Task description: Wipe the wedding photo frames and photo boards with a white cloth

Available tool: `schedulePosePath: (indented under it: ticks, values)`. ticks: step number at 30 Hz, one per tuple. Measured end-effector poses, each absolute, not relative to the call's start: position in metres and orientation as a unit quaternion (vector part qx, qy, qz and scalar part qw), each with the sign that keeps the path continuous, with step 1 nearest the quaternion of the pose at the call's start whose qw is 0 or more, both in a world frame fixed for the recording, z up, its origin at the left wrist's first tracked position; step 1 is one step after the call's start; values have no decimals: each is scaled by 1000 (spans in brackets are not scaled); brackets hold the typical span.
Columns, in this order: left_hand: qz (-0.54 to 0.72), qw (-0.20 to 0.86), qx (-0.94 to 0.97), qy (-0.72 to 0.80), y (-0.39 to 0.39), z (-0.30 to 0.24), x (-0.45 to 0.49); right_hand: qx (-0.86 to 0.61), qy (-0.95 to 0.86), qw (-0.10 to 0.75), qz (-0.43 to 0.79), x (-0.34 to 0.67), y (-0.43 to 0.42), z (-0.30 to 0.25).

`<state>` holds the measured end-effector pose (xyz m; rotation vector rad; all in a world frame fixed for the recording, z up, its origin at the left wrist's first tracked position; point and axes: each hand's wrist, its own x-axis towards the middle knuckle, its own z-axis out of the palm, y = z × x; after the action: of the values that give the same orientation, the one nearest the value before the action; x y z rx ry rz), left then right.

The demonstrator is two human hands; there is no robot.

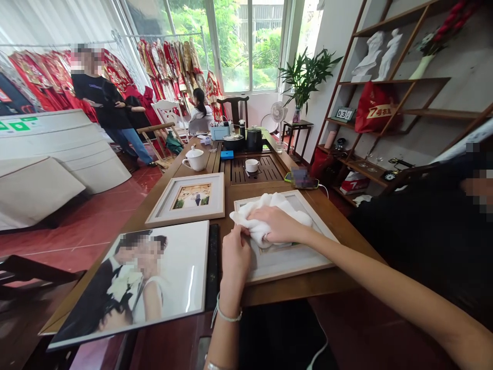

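Observation:
A white cloth (298, 220) lies bunched on a light wooden picture frame (288, 270) at the table's near edge. My right hand (275, 223) is over the cloth, fingers bent into it, pressing it on the frame's front. At the frame's left edge, my left hand (235, 252) is closed, its fingertips close to a corner of the cloth. Much of the framed picture is hidden under the cloth and my right hand. Left of my hands lies a large glossy wedding photo panel (177, 262). Beyond it rests a second framed photo (217, 203), face up.
A white lidded teapot (195, 160), a white cup (251, 165) on a slatted tea tray (234, 177) and a phone with a cable (304, 180) are farther back. One person (100, 97) stands far left, another sits behind the table (154, 198). Dark clothing (427, 226) shows close at right.

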<state>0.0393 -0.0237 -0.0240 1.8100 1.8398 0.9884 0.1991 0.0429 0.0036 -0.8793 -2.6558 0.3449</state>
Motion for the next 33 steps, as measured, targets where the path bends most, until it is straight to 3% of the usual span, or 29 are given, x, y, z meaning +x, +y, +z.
schedulePosePath:
  ticks: [12,21,27,33]
  values:
    - [414,238,534,698,-18,2,23,-233,-959,100,130,203,-13,18]
    - [259,195,671,667,-21,-1,39,-160,-980,20,115,216,-49,39]
    - [260,144,672,678,-20,-26,47,-203,-963,29,177,250,-62,43]
    - [277,164,678,661,-12,-38,44,-333,-925,63,172,302,-60,36]
